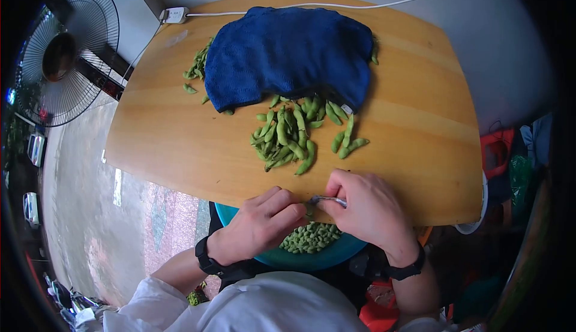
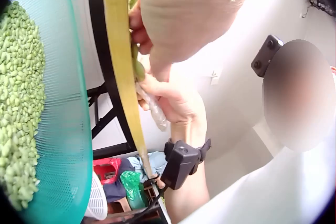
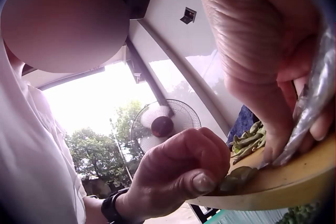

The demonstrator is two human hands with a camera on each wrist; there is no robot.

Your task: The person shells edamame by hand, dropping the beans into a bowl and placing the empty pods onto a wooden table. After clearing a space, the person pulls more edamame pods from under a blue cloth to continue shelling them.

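Observation:
At the table's near edge, my left hand (image 1: 261, 221) pinches a green soybean pod (image 3: 239, 178) between thumb and fingers. My right hand (image 1: 372, 209) grips a slim, shiny tool (image 1: 329, 200) that looks wrapped in clear plastic; its kind cannot be told. The tool's narrow end points left, right at the pod. In the left wrist view the pod lies against the table edge, partly hidden by the fingers. Below both hands sits a teal basin (image 1: 240, 218) holding shelled green beans (image 1: 310, 238). A heap of whole pods (image 1: 282, 134) lies just beyond the hands on the wooden table (image 1: 420, 146).
A dark blue towel (image 1: 288, 56) covers more pods at the back, with some pods (image 1: 199, 65) showing at its left. A power strip (image 1: 176, 15) with a white cable lies at the far edge. A fan (image 1: 66, 56) stands to the left.

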